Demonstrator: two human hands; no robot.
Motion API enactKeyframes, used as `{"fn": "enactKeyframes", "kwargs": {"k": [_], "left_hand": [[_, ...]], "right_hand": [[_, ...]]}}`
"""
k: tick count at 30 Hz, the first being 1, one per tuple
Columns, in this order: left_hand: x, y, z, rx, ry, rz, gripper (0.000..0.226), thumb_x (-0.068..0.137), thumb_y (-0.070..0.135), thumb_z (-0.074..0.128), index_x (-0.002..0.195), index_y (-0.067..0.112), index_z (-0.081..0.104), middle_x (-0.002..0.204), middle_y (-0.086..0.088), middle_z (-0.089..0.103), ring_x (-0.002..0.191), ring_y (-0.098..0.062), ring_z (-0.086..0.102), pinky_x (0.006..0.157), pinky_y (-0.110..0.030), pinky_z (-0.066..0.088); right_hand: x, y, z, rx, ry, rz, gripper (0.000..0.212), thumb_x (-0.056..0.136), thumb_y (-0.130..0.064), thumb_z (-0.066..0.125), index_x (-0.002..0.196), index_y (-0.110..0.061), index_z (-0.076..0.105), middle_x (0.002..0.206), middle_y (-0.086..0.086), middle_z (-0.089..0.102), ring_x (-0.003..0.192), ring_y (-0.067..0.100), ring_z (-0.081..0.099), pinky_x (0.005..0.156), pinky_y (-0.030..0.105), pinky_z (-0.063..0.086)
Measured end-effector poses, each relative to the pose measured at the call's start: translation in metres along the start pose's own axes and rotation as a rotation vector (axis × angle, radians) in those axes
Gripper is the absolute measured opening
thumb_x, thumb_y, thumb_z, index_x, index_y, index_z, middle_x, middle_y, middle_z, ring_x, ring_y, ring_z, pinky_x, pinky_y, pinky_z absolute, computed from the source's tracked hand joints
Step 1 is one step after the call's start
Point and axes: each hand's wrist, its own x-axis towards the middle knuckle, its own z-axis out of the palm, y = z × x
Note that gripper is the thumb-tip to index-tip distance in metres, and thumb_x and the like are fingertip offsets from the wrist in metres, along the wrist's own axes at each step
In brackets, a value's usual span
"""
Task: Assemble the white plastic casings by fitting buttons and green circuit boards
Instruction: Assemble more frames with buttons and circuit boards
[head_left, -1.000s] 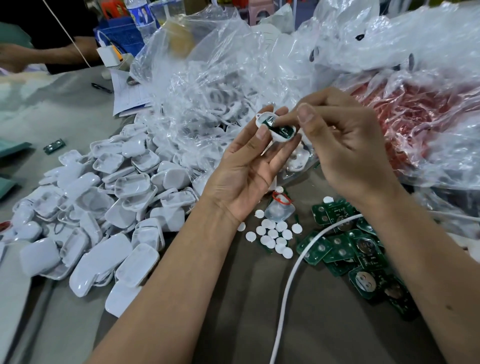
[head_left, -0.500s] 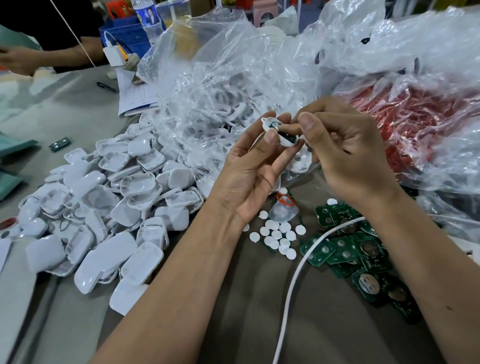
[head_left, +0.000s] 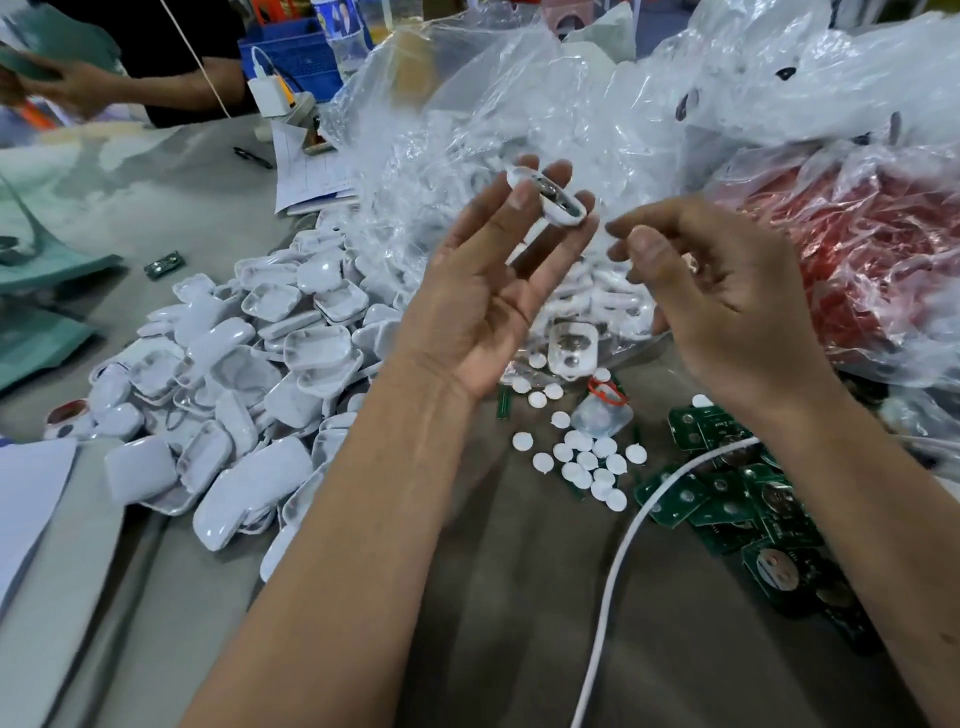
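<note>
White plastic casing, with a green circuit board seated in its open face, sits tilted at the fingertips of the left hand; that hand's grip is clamped lightly on it, thumb tip on the near end and two fingers behind, palm turned up above the desk; the right hand hangs just beside the casing without touching it, fingers loosely curled and holding nothing I can make out; below the hands a scatter of white buttons lies on the desk, with a small clear bag tied by a red band at its far edge; to the right of them lies a heap of green circuit boards, crossed by a white cable that runs toward the near edge; to the left a large pile of empty casings spreads over the desk, some face up, some face down; behind the hands clear plastic bags hold more white parts, and a bag of red parts sits at the right; at the far left another person's arm rests by a blue basket.
</note>
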Motion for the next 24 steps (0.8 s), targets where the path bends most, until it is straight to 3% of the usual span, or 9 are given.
{"fn": "enactKeyframes", "kwargs": {"k": [3,7,11,16,18,21,24], "left_hand": [[-0.005,0.032,-0.006,0.030,0.021,0.063,0.017,0.099,0.005,0.060,0.112,-0.004,0.065,0.117,-0.021,0.071,0.109,-0.037,0.070,0.091,-0.041,0.060],[-0.013,0.063,-0.017,-0.010,0.104,0.166,0.018,0.101,0.007,0.060,0.114,-0.005,0.062,0.113,-0.023,0.072,0.108,-0.036,0.071,0.091,-0.041,0.061],[-0.014,0.066,-0.023,-0.101,0.146,0.200,0.023,0.099,0.006,0.062,0.120,-0.004,0.058,0.110,-0.023,0.071,0.105,-0.038,0.071,0.095,-0.043,0.060],[-0.011,0.063,-0.027,-0.151,0.183,0.176,0.022,0.098,0.005,0.063,0.118,-0.003,0.058,0.118,-0.025,0.067,0.107,-0.039,0.070,0.098,-0.045,0.058],[-0.011,0.064,-0.029,-0.164,0.184,0.183,0.025,0.097,0.005,0.064,0.120,-0.003,0.057,0.120,-0.026,0.066,0.109,-0.040,0.069,0.098,-0.045,0.058],[-0.012,0.066,-0.030,-0.176,0.171,0.190,0.026,0.097,0.004,0.064,0.121,-0.003,0.057,0.120,-0.025,0.065,0.108,-0.040,0.069,0.097,-0.045,0.058],[-0.012,0.066,-0.031,-0.179,0.169,0.195,0.025,0.097,0.005,0.065,0.120,-0.003,0.058,0.119,-0.025,0.065,0.107,-0.039,0.070,0.096,-0.044,0.059]], "right_hand": [[-0.008,-0.008,0.018,-0.138,-0.208,-0.087,0.007,0.097,-0.020,0.074,0.101,-0.015,0.078,0.091,-0.007,0.073,0.083,0.006,0.067,0.073,0.012,0.047],[-0.025,-0.018,0.052,-0.317,-0.446,-0.218,0.027,0.095,-0.025,0.074,0.121,-0.018,0.073,0.116,0.000,0.066,0.111,0.023,0.060,0.091,0.043,0.053],[-0.027,-0.028,0.071,-0.504,-0.491,-0.235,0.054,0.096,-0.037,0.070,0.146,-0.025,0.055,0.143,0.000,0.051,0.125,0.025,0.047,0.093,0.045,0.054],[-0.024,-0.031,0.082,-0.591,-0.590,-0.319,0.052,0.103,-0.030,0.059,0.154,-0.033,0.048,0.164,-0.001,0.035,0.134,0.031,0.034,0.102,0.048,0.047],[-0.023,-0.033,0.082,-0.554,-0.608,-0.318,0.052,0.102,-0.028,0.061,0.152,-0.033,0.049,0.164,-0.003,0.034,0.135,0.032,0.032,0.102,0.050,0.045],[-0.022,-0.038,0.085,-0.537,-0.686,-0.336,0.049,0.104,-0.029,0.052,0.153,-0.035,0.048,0.163,-0.017,0.034,0.141,0.027,0.028,0.101,0.039,0.034],[-0.022,-0.039,0.082,-0.461,-0.640,-0.367,0.036,0.100,-0.022,0.060,0.135,-0.023,0.066,0.145,-0.014,0.057,0.134,0.026,0.041,0.099,0.045,0.041]]}}
